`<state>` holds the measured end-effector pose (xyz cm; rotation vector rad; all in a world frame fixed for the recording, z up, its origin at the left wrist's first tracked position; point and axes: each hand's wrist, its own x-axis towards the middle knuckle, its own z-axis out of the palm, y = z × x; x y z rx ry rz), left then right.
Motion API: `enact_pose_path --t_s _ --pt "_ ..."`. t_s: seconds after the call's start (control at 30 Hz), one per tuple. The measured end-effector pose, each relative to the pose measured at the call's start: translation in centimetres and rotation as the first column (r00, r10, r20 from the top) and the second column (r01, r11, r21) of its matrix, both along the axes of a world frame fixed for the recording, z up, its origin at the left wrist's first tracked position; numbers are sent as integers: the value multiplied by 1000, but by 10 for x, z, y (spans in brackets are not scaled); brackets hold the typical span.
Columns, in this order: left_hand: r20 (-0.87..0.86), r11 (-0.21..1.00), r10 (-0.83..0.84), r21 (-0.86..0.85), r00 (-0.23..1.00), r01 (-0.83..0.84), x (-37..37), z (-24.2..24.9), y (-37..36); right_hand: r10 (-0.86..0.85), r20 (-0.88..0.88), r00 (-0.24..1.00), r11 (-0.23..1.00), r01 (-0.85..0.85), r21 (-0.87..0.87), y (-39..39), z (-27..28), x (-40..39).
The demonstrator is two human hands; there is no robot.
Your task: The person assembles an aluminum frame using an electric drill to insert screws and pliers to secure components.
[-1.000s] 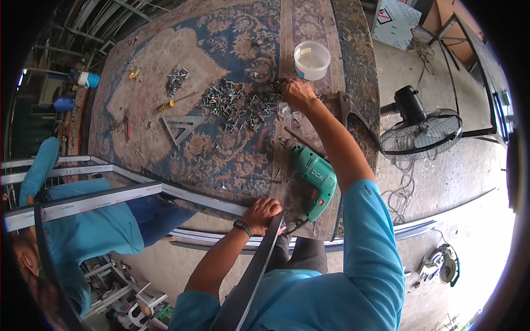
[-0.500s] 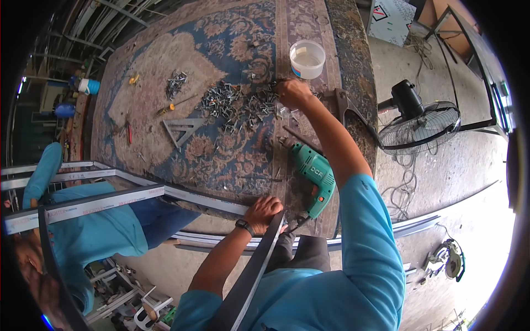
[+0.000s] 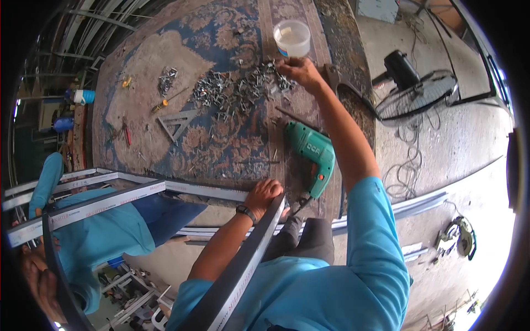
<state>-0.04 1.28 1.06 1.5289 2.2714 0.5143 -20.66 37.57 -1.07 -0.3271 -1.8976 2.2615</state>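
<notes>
My left hand (image 3: 264, 197), with a watch on its wrist, is wrapped round the corner of a long metal frame (image 3: 210, 191) at the table's near edge. My right hand (image 3: 298, 70) reaches out to the right end of a pile of metal fasteners (image 3: 234, 91), its fingertips pinched together; anything between them is too small to make out. Just beyond that hand stands a clear plastic tub (image 3: 291, 38). A green power drill (image 3: 312, 155) lies on the carpet between my two hands.
A carpet (image 3: 204, 160) covers the table, with a triangular square (image 3: 177, 124), a screwdriver (image 3: 164, 103) and red-handled pliers (image 3: 127, 134) on it. A co-worker in a blue shirt (image 3: 107, 223) is at the frame's left. Right of the table stands a fan (image 3: 420, 94).
My right hand has shifted slightly right along the fasteners and lifted a little from the pile. The camera view has tilted somewhat. My left hand keeps its place on the frame.
</notes>
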Motion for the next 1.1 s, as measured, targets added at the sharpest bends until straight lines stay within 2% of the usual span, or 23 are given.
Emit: enact_pose_path --t_s 0.07,0.13,0.2,0.23,0.27,0.3,0.33,0.4,0.43,0.53,0.57,0.7,0.83,0.97,1.1 --pt "-38 994 -33 102 999 37 -3 -6 2 -68 -66 996 996 71 54 -1 17 30" --pt "17 1000 -7 23 1000 7 3 -12 -3 -147 -95 985 967 164 198 -20 68 97" --pt "-185 989 -95 92 978 113 3 1 5 -175 -151 973 985 173 -26 -57 96 176" --pt "-155 989 -93 100 984 109 2 0 4 -211 -147 966 975 219 41 -81 93 216" --pt "-141 987 -90 117 986 107 0 -3 5 -214 26 977 975 215 -61 -109 95 257" --pt "-98 991 -64 113 993 75 0 -5 6 -278 72 958 951 285 -121 -138 94 290" --pt "-80 990 -73 117 994 82 1 -2 7 -260 211 942 923 307 -232 -169 76 320" --pt "-51 988 -99 118 994 104 -2 7 8 -279 357 891 883 384 -269 -220 48 356" --pt "-35 991 -93 95 995 96 -3 1 7 -331 408 851 896 419 -147 -233 42 359" --pt "-66 988 -99 112 993 106 -1 -3 9 -470 282 836 871 389 299 -240 35 363" --pt "-116 982 -149 95 982 160 -2 2 10 -463 329 823 876 369 310 -238 30 364" --pt "-78 987 -116 102 990 124 1 2 10 -459 226 859 844 342 413 -238 20 369" --pt "-67 988 -103 112 992 110 2 3 13 -446 324 834 872 324 367 -238 29 373" --pt "-72 984 -137 100 988 144 0 5 9 -418 297 859 907 376 189 -237 27 373" --pt "-105 981 -135 127 985 148 2 2 9 -418 339 843 899 330 289 -237 33 375"
